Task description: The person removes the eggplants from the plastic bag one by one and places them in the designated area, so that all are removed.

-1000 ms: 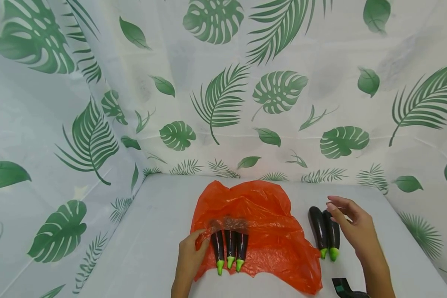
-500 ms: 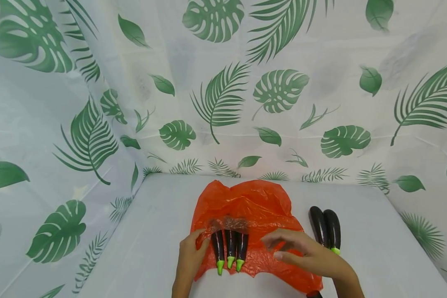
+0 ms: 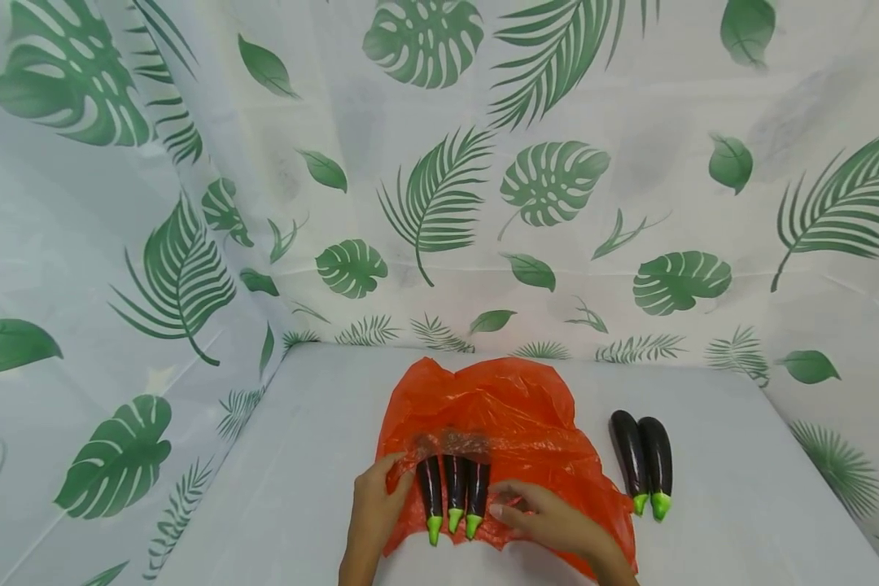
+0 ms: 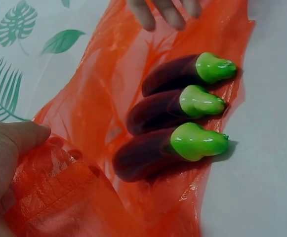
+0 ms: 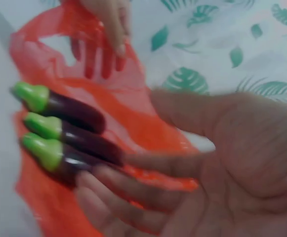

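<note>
While L hand (image 3: 373, 498) pinches red bag (image 3: 494, 395), R hand (image 3: 548, 517) loose, 3 eggplants (image 3: 455, 487) lie btwn 'em.

Wrist views close, seemingly opposed, eggplants (image 4: 155, 112) shared

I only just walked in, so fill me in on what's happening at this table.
A person's left hand pinches the edge of a red plastic bag spread on the table. Three eggplants lie side by side at its mouth, green stems toward the person, their far ends under the film. The right hand is beside them, holding nothing. Two more eggplants lie outside the bag, off to the right.
</note>
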A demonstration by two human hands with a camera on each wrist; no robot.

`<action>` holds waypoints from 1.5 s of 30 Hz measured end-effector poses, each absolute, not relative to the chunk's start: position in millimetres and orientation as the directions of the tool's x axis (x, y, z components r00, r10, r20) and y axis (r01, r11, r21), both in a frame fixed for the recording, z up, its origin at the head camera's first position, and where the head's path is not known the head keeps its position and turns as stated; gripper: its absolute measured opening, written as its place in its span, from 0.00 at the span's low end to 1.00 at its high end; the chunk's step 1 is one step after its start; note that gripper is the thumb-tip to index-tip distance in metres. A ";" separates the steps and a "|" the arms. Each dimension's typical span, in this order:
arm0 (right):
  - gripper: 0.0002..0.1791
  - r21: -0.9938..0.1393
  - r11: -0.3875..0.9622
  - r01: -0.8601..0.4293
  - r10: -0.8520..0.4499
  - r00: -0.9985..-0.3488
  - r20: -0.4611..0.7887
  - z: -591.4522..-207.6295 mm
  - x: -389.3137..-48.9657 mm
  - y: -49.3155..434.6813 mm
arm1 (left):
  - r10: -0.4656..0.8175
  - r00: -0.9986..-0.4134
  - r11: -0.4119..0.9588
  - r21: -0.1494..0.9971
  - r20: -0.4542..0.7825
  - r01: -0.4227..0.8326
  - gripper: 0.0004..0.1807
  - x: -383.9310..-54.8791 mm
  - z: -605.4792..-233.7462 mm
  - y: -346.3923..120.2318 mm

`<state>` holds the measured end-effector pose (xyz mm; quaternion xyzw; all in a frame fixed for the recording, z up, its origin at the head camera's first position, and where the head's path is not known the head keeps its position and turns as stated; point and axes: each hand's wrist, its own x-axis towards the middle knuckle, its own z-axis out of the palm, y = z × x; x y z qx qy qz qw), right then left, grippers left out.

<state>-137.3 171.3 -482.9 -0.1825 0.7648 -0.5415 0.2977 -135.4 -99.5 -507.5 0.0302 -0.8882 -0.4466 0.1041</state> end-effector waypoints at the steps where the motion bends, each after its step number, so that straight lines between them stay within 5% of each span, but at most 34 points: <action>1: 0.30 -0.931 0.353 0.098 -0.547 -0.785 -0.290 -486.1 -137.4 168.9 | -0.147 -0.977 0.601 0.798 0.157 0.037 0.13 -135.4 -508.6 -99.3; 10: 0.37 -0.879 0.284 0.383 -0.155 -0.887 -0.436 -506.2 -136.9 150.6 | -0.149 -0.980 0.602 0.798 0.135 0.018 0.12 -135.5 -509.9 -98.6; 24: 0.35 -0.903 0.117 0.414 -0.160 -0.889 -0.428 -519.8 -138.9 143.6 | -0.122 -0.980 0.608 0.792 0.159 0.053 0.12 -136.4 -509.0 -97.9; 45: 0.35 -0.905 0.138 0.402 -0.092 -0.905 -0.416 -525.7 -148.3 128.0 | -0.140 -0.979 0.605 0.795 0.150 0.035 0.12 -133.6 -508.9 -97.6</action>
